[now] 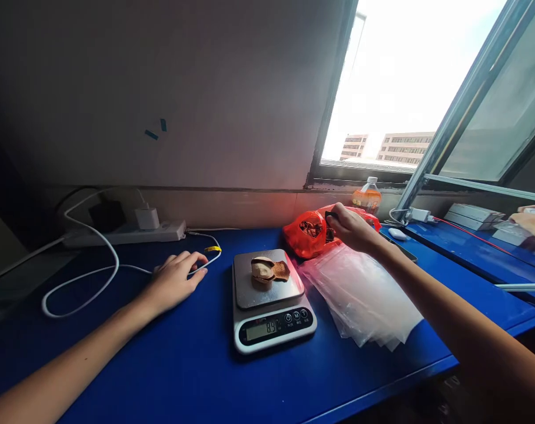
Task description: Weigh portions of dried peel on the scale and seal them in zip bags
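The left hand [176, 280], half spread and apparently gripping nothing, rested over a thin white cable [118, 263]. Rightward, a brown, dried, split-open piece [263, 270] on the white digital scale [249, 297] looked light and brittle, best held by its sides. Farther right, the right hand [353, 227] pinched a small black object [331, 215], probably stiff, above a soft red plastic bag [299, 242]. The smooth blue desk [170, 359] met a grey wall [232, 106], with a bright window [395, 76] right.

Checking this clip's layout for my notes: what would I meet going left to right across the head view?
White charger → left hand → digital scale → right hand → small white object → white boxes → another person's hand.
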The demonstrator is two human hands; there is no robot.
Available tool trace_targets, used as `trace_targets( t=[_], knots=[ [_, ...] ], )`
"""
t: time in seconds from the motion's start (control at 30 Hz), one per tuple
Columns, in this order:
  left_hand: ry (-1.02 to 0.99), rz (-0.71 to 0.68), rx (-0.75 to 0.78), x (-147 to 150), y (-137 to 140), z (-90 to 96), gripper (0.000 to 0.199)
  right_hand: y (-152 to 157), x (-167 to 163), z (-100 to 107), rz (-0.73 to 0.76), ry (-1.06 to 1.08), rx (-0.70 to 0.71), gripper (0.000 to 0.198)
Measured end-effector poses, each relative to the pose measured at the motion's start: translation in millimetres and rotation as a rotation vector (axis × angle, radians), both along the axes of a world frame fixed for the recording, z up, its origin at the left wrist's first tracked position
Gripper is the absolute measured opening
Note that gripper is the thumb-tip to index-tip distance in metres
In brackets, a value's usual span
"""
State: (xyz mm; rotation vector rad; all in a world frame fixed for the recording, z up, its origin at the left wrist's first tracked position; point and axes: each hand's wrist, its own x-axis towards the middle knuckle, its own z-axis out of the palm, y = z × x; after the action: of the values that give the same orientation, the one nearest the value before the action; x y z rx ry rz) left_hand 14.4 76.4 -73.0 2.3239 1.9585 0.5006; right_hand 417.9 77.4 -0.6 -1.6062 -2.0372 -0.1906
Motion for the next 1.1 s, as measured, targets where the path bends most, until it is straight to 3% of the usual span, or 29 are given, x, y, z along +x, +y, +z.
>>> trace_targets(
  t=[0.07, 0.17, 0.27, 0.37, 0.57, 0.9, 1.0, 1.1],
  knots=[
    [0.003, 0.001, 0.002, 1.3, 0.3, -0.4, 0.037, -23.4, -21.8, 4.6, 0.165, -0.004, 0.174, 0.014],
    [0.007, -0.001, -0.004, 1.9, 1.7, -2.3, 0.037, -60.7, -67.4, 2.8, 0.382, -0.002, 0.312, 0.010],
    [0.013, -0.001, -0.003, 2.0, 2.1, -3.3, 0.037, -86.3, -113.7, -14.1, 0.539, -0.181, 0.321, 0.016],
    [0.019, 0.003, 0.005, 2.2, 0.6, -3.1, 0.035, -90.9, -142.8, -37.0, 0.614, -0.341, 0.316, 0.018],
    [0.017, -0.010, -0.001, 1.9, -1.9, -3.3, 0.034, -79.9, -147.9, -55.4, 0.537, -0.322, 0.224, 0.017],
    [-0.002, -0.009, -0.019, 2.2, 2.6, -3.4, 0.038, -84.6, -112.8, -29.1, 0.368, 0.395, 0.614, 0.008],
    [-0.002, -0.005, -0.016, 1.8, 2.7, -4.3, 0.037, -77.3, -97.9, -29.9, 0.250, 0.521, 0.629, 0.006],
    [0.008, -0.012, -0.021, 1.7, 1.5, -3.7, 0.038, -69.8, -84.1, -28.5, 0.058, 0.512, 0.557, 0.009]
  ],
)
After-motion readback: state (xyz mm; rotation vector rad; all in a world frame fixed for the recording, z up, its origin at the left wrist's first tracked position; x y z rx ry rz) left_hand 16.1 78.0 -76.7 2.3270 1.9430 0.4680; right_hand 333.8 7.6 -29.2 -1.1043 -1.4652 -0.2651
